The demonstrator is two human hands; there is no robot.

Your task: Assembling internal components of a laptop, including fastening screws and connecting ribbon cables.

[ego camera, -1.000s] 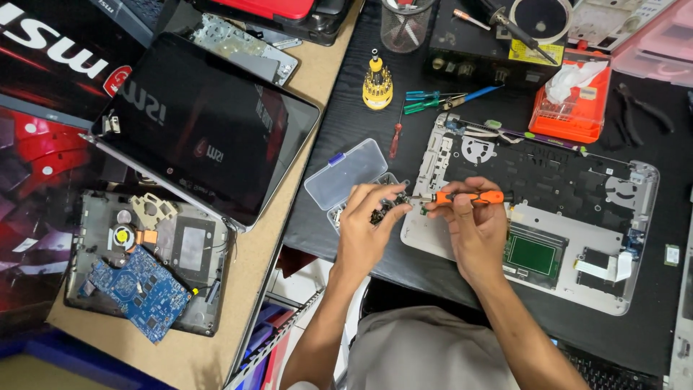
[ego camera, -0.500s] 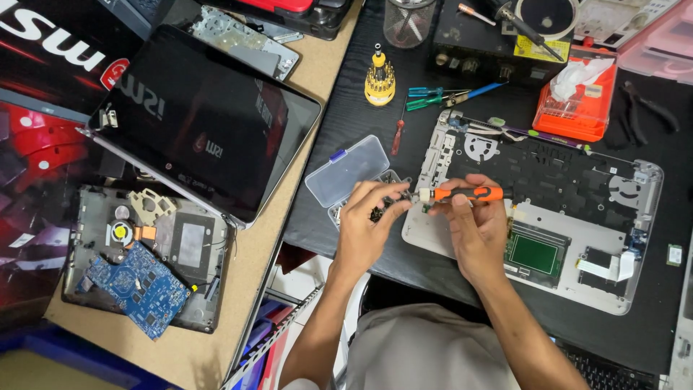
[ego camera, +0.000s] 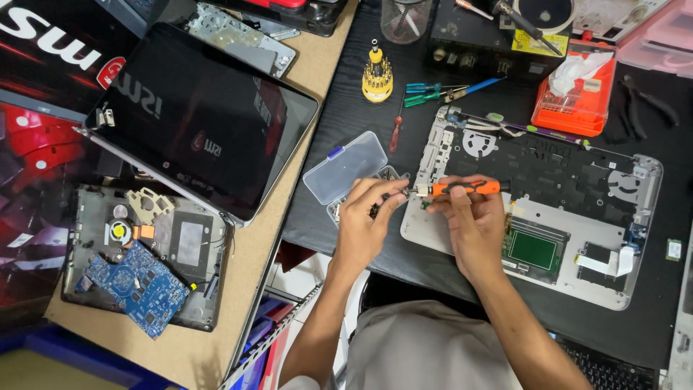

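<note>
Right hand [ego camera: 473, 224] clenched on orange screwdriver [ego camera: 465, 188], held level above silver laptop palmrest [ego camera: 592, 282]. Left hand [ego camera: 363, 220] pinching screwdriver tip; 1 clear parts box [ego camera: 345, 166] just beside.

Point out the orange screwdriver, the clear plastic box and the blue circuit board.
orange screwdriver [ego camera: 468, 188], head view, on its handle.
clear plastic box [ego camera: 345, 167], head view, on its open lid.
blue circuit board [ego camera: 137, 287], head view, at its middle.

An orange-handled screwdriver [ego camera: 462, 188] is lying across a silver-and-black laptop base [ego camera: 548, 209] with its green touchpad board [ego camera: 533, 250], on a black table [ego camera: 361, 108].
</note>
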